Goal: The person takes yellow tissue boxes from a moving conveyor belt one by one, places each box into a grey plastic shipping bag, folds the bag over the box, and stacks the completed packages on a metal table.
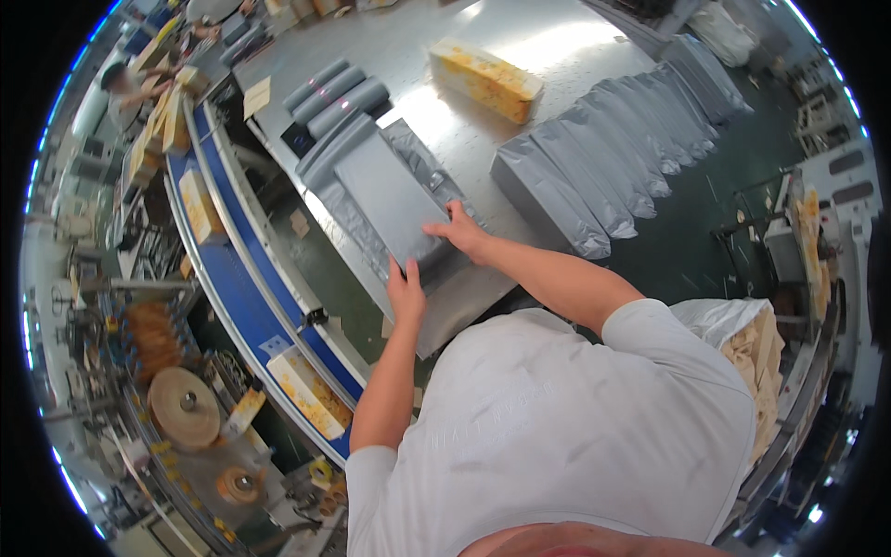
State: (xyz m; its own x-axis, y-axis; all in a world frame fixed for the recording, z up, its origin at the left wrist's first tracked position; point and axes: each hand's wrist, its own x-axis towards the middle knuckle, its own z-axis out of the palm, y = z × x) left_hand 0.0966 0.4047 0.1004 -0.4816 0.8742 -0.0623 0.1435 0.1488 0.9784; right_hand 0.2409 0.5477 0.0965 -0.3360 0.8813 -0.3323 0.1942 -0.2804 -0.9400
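Note:
In front of me a long box-shaped package in a grey plastic bag [390, 190] lies on the metal table, with loose grey film spread at its sides. My left hand [406, 290] grips its near left corner, fingers partly hidden beneath the edge. At the near right side my right hand [459, 232] is closed on the package, thumb lying over the top face. Just beyond it are several grey film rolls [348, 111]. A yellow-and-white patterned pack [484, 80] lies farther off on the table.
A row of grey bagged packages [603, 153] lines the right edge of the metal table [408, 42]. To the left runs a blue conveyor [237, 302] carrying yellow-and-white packs [311, 392]. Beside it stands machinery with a large round reel [184, 408]. A co-worker [130, 97] stands at the far left.

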